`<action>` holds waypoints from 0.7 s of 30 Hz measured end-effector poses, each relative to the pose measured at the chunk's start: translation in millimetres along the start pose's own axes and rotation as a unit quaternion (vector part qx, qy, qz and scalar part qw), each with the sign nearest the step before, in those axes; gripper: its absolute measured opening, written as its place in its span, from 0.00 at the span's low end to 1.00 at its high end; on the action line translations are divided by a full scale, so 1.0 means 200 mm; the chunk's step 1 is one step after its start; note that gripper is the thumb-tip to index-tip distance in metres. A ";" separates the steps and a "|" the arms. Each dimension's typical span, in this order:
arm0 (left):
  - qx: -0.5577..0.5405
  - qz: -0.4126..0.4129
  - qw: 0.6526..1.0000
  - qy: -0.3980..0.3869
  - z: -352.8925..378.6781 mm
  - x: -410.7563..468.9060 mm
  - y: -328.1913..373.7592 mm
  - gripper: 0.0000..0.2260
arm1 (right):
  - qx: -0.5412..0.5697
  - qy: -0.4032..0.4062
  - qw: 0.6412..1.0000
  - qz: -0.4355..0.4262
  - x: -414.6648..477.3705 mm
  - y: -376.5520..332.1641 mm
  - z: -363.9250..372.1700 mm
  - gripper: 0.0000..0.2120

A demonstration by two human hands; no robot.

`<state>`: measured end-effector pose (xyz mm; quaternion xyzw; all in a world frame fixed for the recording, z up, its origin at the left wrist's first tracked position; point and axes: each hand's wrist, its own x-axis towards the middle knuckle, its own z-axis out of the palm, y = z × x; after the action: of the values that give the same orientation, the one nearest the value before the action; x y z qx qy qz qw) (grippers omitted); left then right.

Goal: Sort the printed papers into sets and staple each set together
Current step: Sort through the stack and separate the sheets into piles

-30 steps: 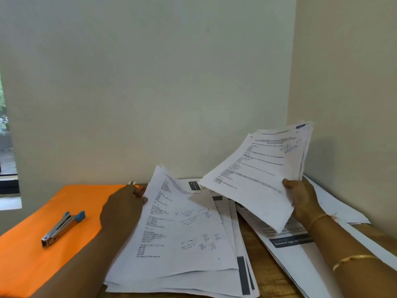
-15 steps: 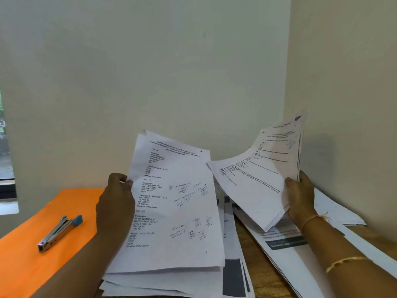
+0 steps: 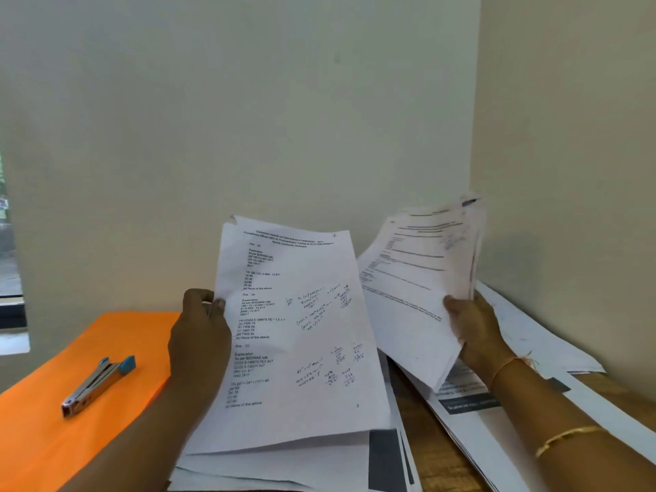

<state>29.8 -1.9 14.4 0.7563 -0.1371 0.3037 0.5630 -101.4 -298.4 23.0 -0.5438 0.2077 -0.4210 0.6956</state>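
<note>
My left hand point(image 3: 198, 335) pinches the left edge of a printed sheet point(image 3: 301, 335) with handwritten sums, lifted upright off the pile of papers point(image 3: 284, 470) beneath it. My right hand point(image 3: 474, 328) grips a bundle of several printed sheets point(image 3: 411, 278), raised and tilted toward the right wall. A silver stapler point(image 3: 96, 385) with blue ends lies on the orange folder point(image 3: 53, 438) at the left, apart from both hands.
More printed papers point(image 3: 525, 335) with dark bands are spread along the right wall under my right arm. A strip of wooden tabletop point(image 3: 429, 452) shows between the piles. Walls close the corner behind; a window edge point(image 3: 10, 278) is at far left.
My left hand has lifted the top sheet from lying flat on the pile to nearly upright. My right hand has tilted its bundle steeper and closer to the right wall.
</note>
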 end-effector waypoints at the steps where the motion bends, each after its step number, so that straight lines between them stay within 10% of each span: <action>1: -0.004 -0.003 1.000 -0.007 0.01 -0.01 0.01 0.07 | 0.008 -0.032 0.999 0.025 -0.02 0.00 0.02 0.16; 8: -0.044 -0.007 0.996 -0.074 0.09 -0.07 0.06 0.10 | -0.015 -0.238 0.966 0.104 -0.16 0.01 0.14 0.06; 21: -0.223 -0.195 0.942 -0.157 0.09 -0.09 0.11 0.32 | 0.052 -0.338 0.931 0.131 -0.22 -0.02 0.19 0.24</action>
<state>10.2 -27.9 16.9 0.6612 -0.1380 0.0265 0.7369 -99.6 -240.6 30.9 -0.5848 0.0079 -0.1276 0.8010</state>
